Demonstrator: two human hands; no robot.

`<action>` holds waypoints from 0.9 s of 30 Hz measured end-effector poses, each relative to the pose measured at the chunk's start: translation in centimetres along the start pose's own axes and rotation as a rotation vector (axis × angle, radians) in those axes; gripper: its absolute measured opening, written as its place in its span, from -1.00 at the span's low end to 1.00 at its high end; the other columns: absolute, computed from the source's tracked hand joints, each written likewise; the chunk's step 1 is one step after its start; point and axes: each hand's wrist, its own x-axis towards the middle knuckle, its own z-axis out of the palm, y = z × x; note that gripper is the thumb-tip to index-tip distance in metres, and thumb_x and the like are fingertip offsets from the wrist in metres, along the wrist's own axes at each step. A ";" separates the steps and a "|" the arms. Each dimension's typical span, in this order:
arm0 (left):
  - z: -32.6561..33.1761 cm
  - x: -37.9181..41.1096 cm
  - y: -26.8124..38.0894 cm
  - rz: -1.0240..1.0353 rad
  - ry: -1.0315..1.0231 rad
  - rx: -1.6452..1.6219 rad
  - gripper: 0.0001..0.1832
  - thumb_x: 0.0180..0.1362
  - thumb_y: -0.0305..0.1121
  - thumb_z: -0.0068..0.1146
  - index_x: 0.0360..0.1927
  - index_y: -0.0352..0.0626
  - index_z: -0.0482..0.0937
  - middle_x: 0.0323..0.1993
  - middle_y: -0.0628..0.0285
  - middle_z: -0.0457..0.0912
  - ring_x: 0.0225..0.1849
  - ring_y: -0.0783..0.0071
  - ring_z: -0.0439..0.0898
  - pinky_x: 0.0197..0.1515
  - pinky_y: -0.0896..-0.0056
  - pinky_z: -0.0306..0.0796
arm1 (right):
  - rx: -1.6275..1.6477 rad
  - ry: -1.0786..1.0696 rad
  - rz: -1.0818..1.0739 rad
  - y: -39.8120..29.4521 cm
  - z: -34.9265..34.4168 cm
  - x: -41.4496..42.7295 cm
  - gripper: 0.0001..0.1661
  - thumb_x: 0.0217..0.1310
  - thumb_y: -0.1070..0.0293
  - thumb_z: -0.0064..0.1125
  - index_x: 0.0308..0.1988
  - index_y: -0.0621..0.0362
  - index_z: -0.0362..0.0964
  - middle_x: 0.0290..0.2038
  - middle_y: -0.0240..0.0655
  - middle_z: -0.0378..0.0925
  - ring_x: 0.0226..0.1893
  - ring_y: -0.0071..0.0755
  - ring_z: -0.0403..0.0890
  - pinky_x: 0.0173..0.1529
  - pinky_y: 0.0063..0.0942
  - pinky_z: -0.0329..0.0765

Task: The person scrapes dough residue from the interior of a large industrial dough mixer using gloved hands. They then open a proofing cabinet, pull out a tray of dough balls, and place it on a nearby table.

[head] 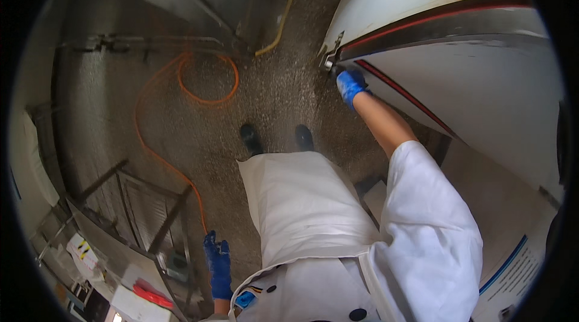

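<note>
My right hand [352, 85], in a blue glove, is wrapped around the dark end of a metal door latch [329, 63] on a large white insulated door [470, 78]. The door stands slightly away from its frame at an angle, with a red-lined seal [402, 96] along its edge. Hanging low beside my apron [312, 204], my left hand [217, 265] is also blue-gloved. Its fingers are loosely bent and apart, and nothing shows in them. An orange hose [197, 195] passes out of sight behind this hand.
The orange hose loops over the wet-looking speckled floor [280, 96]. A yellow hose [285, 19] lies farther ahead. At lower left stands a metal table [117, 236] with a white box [140, 304] and a red item [153, 295]. Metal equipment [194, 1] rises ahead on the left.
</note>
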 end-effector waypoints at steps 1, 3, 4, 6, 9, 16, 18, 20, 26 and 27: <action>0.7 -1.0 -0.3 -0.082 -0.034 -0.072 -0.49 0.15 -0.45 -0.01 0.20 -0.18 0.21 0.18 0.18 0.28 0.08 0.39 0.35 0.10 0.46 0.25 | 0.048 0.000 0.037 0.7 0.5 0.3 -0.60 0.20 0.12 -0.19 -0.14 0.15 0.40 -0.26 -0.16 0.54 -0.25 -0.14 0.56 -0.24 -0.17 0.45; 3.1 -2.0 -0.8 -0.227 -0.087 -0.075 -0.49 0.15 -0.47 -0.01 0.20 -0.16 0.22 0.15 0.20 0.30 0.03 0.43 0.37 0.08 0.48 0.27 | 0.141 0.004 0.112 2.2 1.7 0.7 -0.58 0.20 0.05 -0.16 -0.17 0.15 0.40 -0.34 -0.15 0.57 -0.30 -0.13 0.59 -0.31 -0.17 0.49; 4.2 -2.1 -0.9 -0.291 -0.115 -0.007 -0.49 0.14 -0.48 -0.01 0.19 -0.15 0.23 0.14 0.21 0.31 0.01 0.44 0.37 0.06 0.48 0.27 | 0.099 0.000 0.029 3.3 2.4 0.4 -0.56 0.16 0.00 -0.12 -0.22 0.14 0.41 -0.36 -0.13 0.57 -0.32 -0.09 0.59 -0.28 -0.18 0.49; 6.1 -2.6 -1.7 -0.332 -0.145 0.053 -0.50 0.14 -0.49 -0.01 0.19 -0.14 0.24 0.11 0.23 0.33 -0.03 0.46 0.38 0.04 0.48 0.28 | 0.016 0.003 -0.137 5.9 3.7 -0.6 -0.52 0.10 -0.10 -0.03 -0.30 0.12 0.44 -0.40 -0.08 0.55 -0.35 -0.02 0.57 -0.24 -0.19 0.49; 7.9 -2.3 -3.0 -0.321 -0.154 0.028 -0.50 0.13 -0.49 -0.02 0.18 -0.13 0.25 0.09 0.25 0.34 -0.07 0.48 0.38 0.02 0.48 0.29 | 0.015 0.162 -0.110 6.9 6.5 0.2 -0.53 0.06 -0.10 0.05 -0.33 0.12 0.44 -0.42 -0.08 0.55 -0.37 -0.05 0.58 -0.24 -0.19 0.50; 8.6 -1.2 -5.9 -0.306 -0.128 -0.120 -0.52 0.15 -0.47 -0.05 0.18 -0.16 0.24 0.13 0.20 0.28 0.00 0.42 0.36 0.07 0.43 0.27 | 0.215 0.119 -0.035 6.7 6.1 0.2 -0.56 0.01 0.03 0.16 -0.25 0.18 0.43 -0.42 0.00 0.53 -0.34 0.05 0.55 -0.20 -0.14 0.47; 6.4 -0.4 -4.7 -0.242 -0.100 -0.074 -0.53 0.15 -0.46 -0.04 0.16 -0.20 0.26 0.15 0.15 0.26 0.07 0.39 0.33 0.10 0.41 0.25 | 0.220 0.486 -0.159 6.0 6.8 -3.8 -0.49 0.00 0.09 0.18 -0.15 0.26 0.36 -0.22 0.08 0.47 -0.18 0.11 0.48 -0.07 -0.12 0.40; 5.7 -0.3 -9.8 -0.128 -0.009 -0.025 -0.54 0.14 -0.40 -0.01 0.14 -0.22 0.31 0.15 0.12 0.30 0.09 0.29 0.34 0.12 0.35 0.24 | 0.440 0.380 -0.229 3.6 1.0 -9.7 -0.47 -0.01 0.15 0.16 -0.06 0.23 0.34 -0.10 0.05 0.42 -0.06 0.07 0.43 0.02 -0.10 0.36; 2.3 3.2 -11.8 -0.051 0.048 -0.026 -0.54 0.13 -0.35 0.01 0.13 -0.23 0.33 0.15 0.09 0.31 0.11 0.23 0.34 0.15 0.32 0.22 | 0.280 1.228 -0.775 1.0 -22.4 -28.2 -0.70 -0.03 0.45 0.11 -0.18 0.00 0.44 -0.20 -0.30 0.44 -0.14 -0.25 0.45 -0.04 -0.21 0.38; 1.6 3.6 -11.2 -0.039 0.057 -0.053 -0.54 0.14 -0.34 0.01 0.13 -0.23 0.33 0.15 0.09 0.31 0.12 0.23 0.33 0.15 0.31 0.21 | 0.196 1.189 -0.645 2.1 -26.1 -31.7 -0.66 -0.05 0.45 0.11 -0.17 -0.06 0.44 -0.21 -0.34 0.45 -0.14 -0.27 0.46 -0.06 -0.21 0.37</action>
